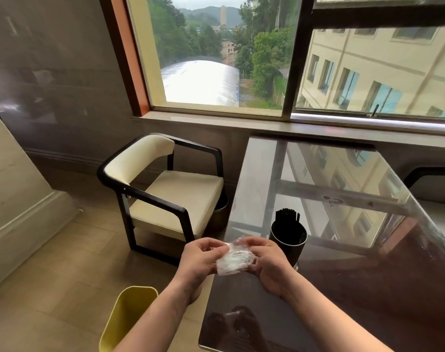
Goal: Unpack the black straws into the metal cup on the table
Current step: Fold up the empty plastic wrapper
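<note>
A bunch of black straws stands upright in the dark metal cup near the left edge of the glossy table. Just in front of the cup, over the table's left edge, my left hand and my right hand pinch a crumpled piece of clear plastic wrapper between them. The wrapper looks folded and holds no straws that I can see. My right hand is close beside the cup without touching it.
A yellow bin stands on the floor below my left forearm. A cream chair with a black frame sits left of the table. The window sill runs behind the table. Another chair is at the right.
</note>
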